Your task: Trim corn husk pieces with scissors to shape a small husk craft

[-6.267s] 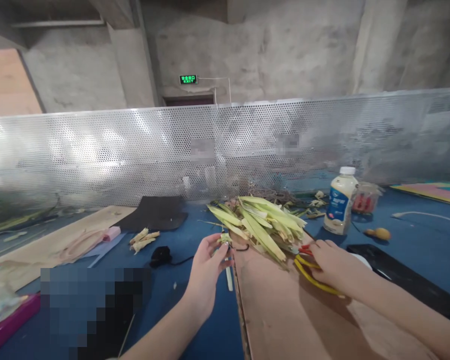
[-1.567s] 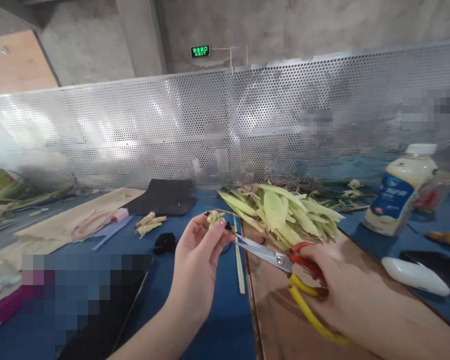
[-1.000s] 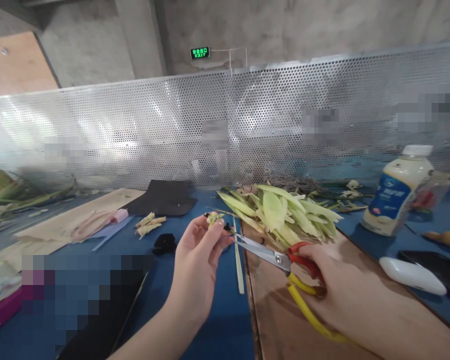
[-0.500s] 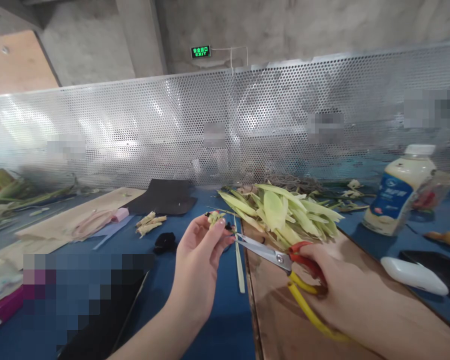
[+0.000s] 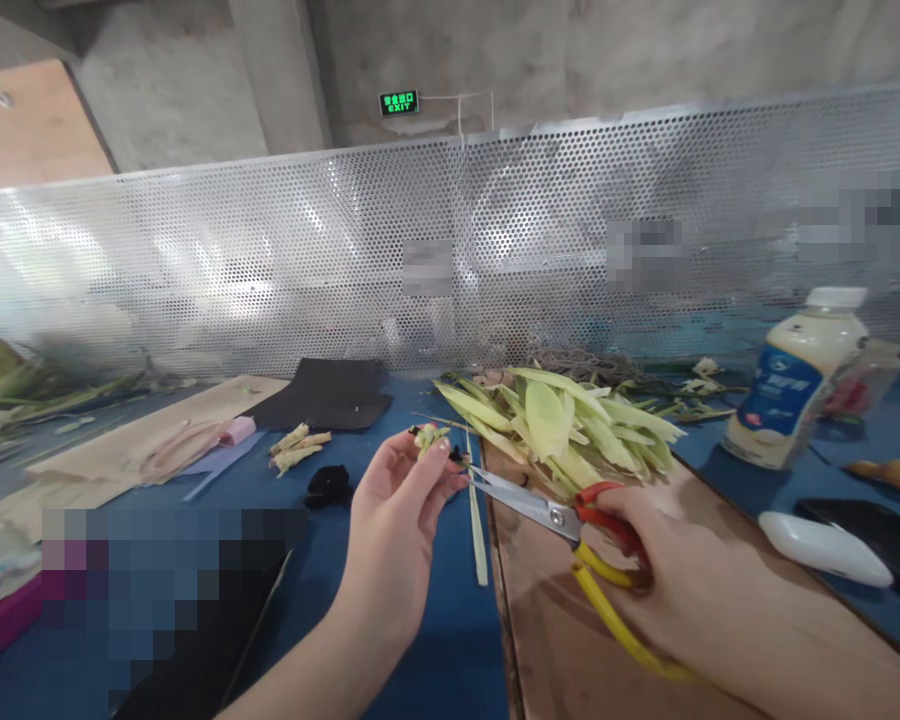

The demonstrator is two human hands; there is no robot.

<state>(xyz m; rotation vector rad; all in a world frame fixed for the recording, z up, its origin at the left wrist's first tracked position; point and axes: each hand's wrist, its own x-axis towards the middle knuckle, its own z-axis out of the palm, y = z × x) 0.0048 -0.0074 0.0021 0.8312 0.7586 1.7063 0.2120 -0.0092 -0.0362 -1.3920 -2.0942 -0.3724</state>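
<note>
My left hand (image 5: 397, 520) pinches a small folded piece of pale green leaf (image 5: 429, 437) between thumb and fingers, held above the blue table. My right hand (image 5: 656, 590) grips scissors (image 5: 562, 520) with red and yellow handles; the steel blades point left, their tips right at the piece in my left hand. A pile of yellow-green leaf strips (image 5: 562, 425) lies just behind the scissors on the far end of a brown board (image 5: 562, 650). One loose thin strip (image 5: 478, 520) lies on the table under my left hand.
A perforated metal screen (image 5: 270, 270) closes off the back of the blue table (image 5: 435, 660). A white bottle (image 5: 795, 380) stands at right, a white oblong object (image 5: 825, 550) before it. Left: a black mat (image 5: 330, 395), tan paper (image 5: 120, 450), small leaf bits (image 5: 296, 448).
Since 6.3 s ago my right hand lifted the scissors off the board and brought their blades to the leaf piece in my left hand. Over the last second both hands have stayed nearly still.
</note>
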